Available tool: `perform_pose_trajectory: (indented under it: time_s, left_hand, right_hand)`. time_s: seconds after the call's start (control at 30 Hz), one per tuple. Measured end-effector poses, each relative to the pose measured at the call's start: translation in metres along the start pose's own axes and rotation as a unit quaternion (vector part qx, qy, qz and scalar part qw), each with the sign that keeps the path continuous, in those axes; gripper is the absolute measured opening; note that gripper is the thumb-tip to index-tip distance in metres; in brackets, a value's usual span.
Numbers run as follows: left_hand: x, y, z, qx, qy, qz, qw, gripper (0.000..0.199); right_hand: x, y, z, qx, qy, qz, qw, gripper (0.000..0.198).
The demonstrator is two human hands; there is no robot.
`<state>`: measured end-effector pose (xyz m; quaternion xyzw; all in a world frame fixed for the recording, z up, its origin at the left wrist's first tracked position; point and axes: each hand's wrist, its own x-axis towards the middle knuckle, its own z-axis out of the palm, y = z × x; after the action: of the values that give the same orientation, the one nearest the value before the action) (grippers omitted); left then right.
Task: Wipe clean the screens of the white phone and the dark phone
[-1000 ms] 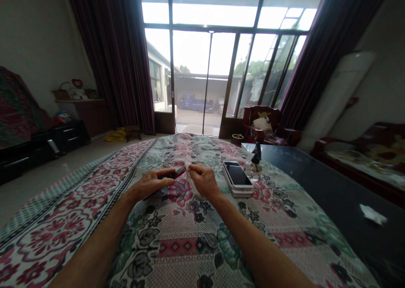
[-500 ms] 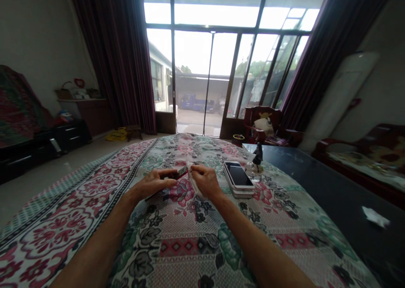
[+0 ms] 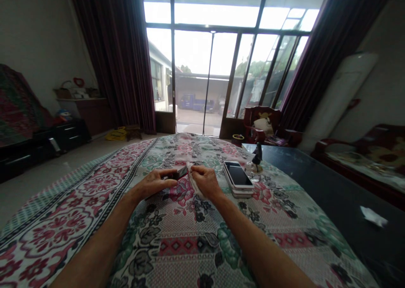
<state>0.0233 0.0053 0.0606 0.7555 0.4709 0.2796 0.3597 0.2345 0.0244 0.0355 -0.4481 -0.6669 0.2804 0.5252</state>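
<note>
My left hand (image 3: 158,181) is closed on a dark phone (image 3: 181,173), fingers along the far side and thumb on the near side. The phone's far end points at my right hand, and part of it is hidden under my fingers. A crumpled white tissue (image 3: 189,166) is pinched in my right hand (image 3: 205,181), close beside the phone's end. Whether tissue and phone touch, I cannot tell. To the right of my right hand lies a stack of white-framed phones (image 3: 238,175), the top one with its dark screen up.
A flowered cloth (image 3: 190,220) covers the table under my hands. Beyond the phone stack stands a small dark figurine (image 3: 257,154) on a clear base. A dark tabletop (image 3: 332,195) on the right carries a crumpled white paper (image 3: 373,216).
The phone in my left hand has tilted slightly, so its dark face shows more. My right hand with the tissue has barely moved.
</note>
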Motion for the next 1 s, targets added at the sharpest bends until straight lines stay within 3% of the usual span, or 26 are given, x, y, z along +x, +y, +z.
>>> perform_pose_trajectory:
  time_s: [0.3, 0.5, 0.77, 1.0]
  left_hand:
    - [0.0, -0.003, -0.003, 0.005, 0.027, 0.003, 1.0, 0.05]
    - [0.004, 0.005, 0.006, 0.023, -0.007, -0.01, 1.0, 0.053]
    - [0.003, -0.001, 0.001, 0.011, 0.043, -0.004, 0.999, 0.051]
    - [0.004, 0.007, 0.012, -0.002, -0.007, 0.018, 1.0, 0.05]
  right_hand:
    - [-0.002, -0.005, 0.003, 0.013, -0.03, -0.009, 0.999, 0.026]
    - [0.001, 0.006, -0.002, 0.001, 0.0, 0.047, 0.999, 0.028]
    - [-0.004, 0.0, 0.004, 0.038, -0.042, 0.03, 0.998, 0.03]
    - [0.002, 0.015, -0.001, 0.042, 0.008, 0.092, 0.995, 0.031]
